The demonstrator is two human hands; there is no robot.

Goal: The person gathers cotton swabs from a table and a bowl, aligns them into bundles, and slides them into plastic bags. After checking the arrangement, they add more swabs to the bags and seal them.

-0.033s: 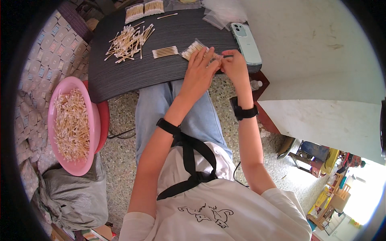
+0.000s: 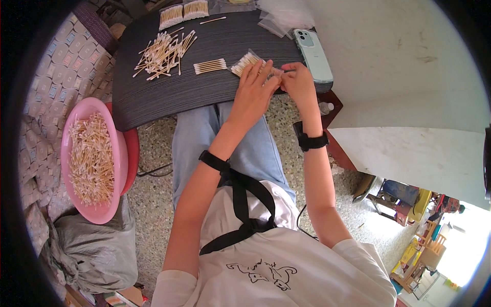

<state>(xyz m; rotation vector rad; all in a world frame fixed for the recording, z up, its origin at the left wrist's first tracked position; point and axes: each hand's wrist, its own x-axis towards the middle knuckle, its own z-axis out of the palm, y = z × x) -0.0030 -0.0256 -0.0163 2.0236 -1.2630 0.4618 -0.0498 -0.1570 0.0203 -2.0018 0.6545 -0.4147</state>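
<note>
A clear plastic bag of cotton swabs [image 2: 241,65] lies on the dark table near its front right. My left hand [image 2: 254,84] rests over it, fingers laid across the swabs and thumb at the bag's right end, holding it against the table. My right hand [image 2: 299,84] is closed in a pinch on that same end, its fingertips close to my left thumb. To the left of the bag sits a neat row of cotton swabs [image 2: 209,66]. Farther left is a loose heap of cotton swabs [image 2: 162,53].
Two filled swab bags [image 2: 184,14] and a single swab [image 2: 213,20] lie at the back. Empty plastic bags [image 2: 286,15] and a pale green phone [image 2: 313,56] are at the right. A pink basin [image 2: 121,158] full of swabs stands left of the table [image 2: 153,105].
</note>
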